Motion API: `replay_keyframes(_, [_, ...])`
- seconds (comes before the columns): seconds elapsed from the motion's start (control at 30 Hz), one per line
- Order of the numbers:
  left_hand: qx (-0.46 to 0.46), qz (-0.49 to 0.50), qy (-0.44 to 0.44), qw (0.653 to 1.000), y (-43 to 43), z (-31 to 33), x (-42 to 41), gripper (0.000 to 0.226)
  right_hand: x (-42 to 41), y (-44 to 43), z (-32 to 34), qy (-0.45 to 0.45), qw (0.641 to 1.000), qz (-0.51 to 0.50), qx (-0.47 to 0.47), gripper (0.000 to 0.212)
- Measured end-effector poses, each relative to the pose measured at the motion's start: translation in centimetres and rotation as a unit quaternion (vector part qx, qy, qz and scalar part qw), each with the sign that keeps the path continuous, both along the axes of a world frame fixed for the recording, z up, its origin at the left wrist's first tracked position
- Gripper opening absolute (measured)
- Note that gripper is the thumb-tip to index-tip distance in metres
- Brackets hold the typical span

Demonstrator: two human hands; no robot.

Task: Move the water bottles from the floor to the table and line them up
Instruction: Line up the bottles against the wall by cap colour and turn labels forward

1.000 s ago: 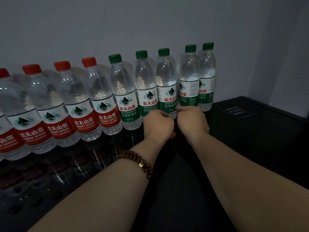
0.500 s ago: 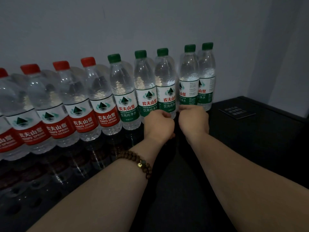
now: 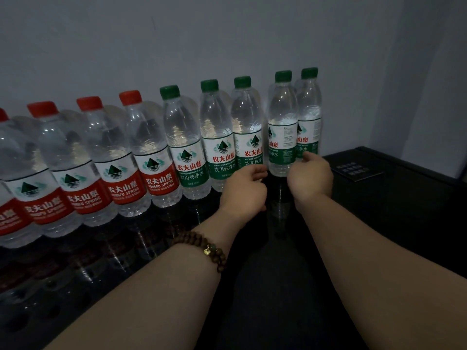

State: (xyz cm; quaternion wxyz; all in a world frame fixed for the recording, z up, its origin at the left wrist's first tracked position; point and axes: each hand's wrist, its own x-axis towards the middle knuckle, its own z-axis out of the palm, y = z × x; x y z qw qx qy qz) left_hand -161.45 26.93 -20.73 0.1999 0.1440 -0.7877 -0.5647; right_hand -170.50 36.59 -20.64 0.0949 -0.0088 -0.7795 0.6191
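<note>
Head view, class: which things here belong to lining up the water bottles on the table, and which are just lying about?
Belong to the job: red-capped bottles; green-capped bottles; black table; left hand; right hand.

Just there: dark card on the table's right end; bead bracelet on the left wrist; grey wall.
</note>
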Motion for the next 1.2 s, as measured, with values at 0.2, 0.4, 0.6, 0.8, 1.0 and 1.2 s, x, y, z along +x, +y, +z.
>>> replay_keyframes(0.2, [0.022, -0.024, 0.012, 0.999, -0.4, -0.5, -0.6, 0.084, 0.4, -0.5, 0.0, 0.008, 0.994, 0.058, 0.095, 0.039])
replay_keyframes(0.4, [0.026, -0.042, 0.012, 0.999, -0.9, -1.1, -1.1, 0.089, 0.6, -0.5, 0.1, 0.009, 0.995, 0.047, 0.084, 0.04])
replay_keyframes(0.6, [-0.007, -0.055, -0.001, 0.998, -1.1, -1.4, -1.5, 0.09, 1.1, -0.3, 0.4, 0.003, 0.997, 0.042, 0.072, 0.041])
replay_keyframes(0.8, [-0.031, -0.06, -0.009, 0.998, -1.4, -1.6, -1.6, 0.093, 1.7, -0.4, 0.6, 0.007, 0.992, 0.072, 0.099, 0.043])
replay_keyframes(1.0, [-0.052, -0.057, -0.016, 0.997, -1.4, -1.5, -1.6, 0.094, 1.8, -0.2, 0.6, 0.012, 0.998, 0.047, 0.049, 0.04])
replay_keyframes(1.2, [-0.056, -0.053, -0.022, 0.997, -1.4, -1.6, -1.7, 0.094, 1.8, -0.1, 0.6, 0.008, 0.997, 0.055, 0.046, 0.047])
